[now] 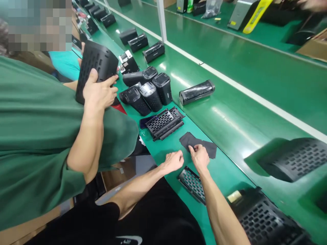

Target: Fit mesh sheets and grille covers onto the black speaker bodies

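Observation:
Thin black sheets point(208, 148) lie loosely overlapped on the green bench. My right hand point(199, 157) is over their near edge, thumb and fingers pinched on a black sheet. Just left of it, my left hand point(174, 161) hovers with its fingers curled closed; whatever may be inside them is hidden. Below my hands rests a black perforated grille panel point(192, 183), partly covered by my right forearm. More perforated panels point(163, 123) are stacked beyond my left hand.
Several black speaker-like housings point(148, 92) stand farther up the bench. A conveyor point(230, 119) on the right carries more housings point(196, 92). At lower right lies a large grille part point(265, 217). A co-worker in a green shirt point(46, 136) holds a black housing point(95, 61) at left.

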`<state>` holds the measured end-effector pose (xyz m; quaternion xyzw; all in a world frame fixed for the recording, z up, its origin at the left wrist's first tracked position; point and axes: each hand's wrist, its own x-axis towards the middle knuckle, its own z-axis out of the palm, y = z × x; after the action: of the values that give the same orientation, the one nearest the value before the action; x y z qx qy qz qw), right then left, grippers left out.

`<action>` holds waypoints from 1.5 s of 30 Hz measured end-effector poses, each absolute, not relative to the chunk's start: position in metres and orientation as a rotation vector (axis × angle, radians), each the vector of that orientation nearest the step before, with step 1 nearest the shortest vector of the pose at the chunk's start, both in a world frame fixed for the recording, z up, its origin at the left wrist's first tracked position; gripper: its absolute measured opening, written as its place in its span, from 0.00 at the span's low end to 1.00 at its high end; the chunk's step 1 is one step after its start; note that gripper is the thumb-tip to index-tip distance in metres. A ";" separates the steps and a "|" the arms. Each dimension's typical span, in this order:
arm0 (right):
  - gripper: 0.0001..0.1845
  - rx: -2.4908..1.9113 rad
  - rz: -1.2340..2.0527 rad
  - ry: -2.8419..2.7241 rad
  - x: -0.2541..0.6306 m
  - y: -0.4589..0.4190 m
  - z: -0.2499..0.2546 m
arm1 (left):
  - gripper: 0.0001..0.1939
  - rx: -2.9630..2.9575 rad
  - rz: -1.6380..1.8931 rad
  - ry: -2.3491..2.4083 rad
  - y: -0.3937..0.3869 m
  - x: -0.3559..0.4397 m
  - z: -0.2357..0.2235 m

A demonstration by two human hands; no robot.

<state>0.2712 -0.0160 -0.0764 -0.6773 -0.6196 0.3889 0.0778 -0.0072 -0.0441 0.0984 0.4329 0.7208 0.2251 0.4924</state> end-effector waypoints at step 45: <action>0.10 -1.693 0.902 -0.215 0.448 -0.129 0.035 | 0.19 2.042 -0.277 1.143 -0.043 0.342 -0.069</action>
<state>0.4476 -0.1293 0.0347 -0.7211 -0.0916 0.3840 0.5694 0.3425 -0.0430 -0.0694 0.8006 0.4483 -0.1086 0.3824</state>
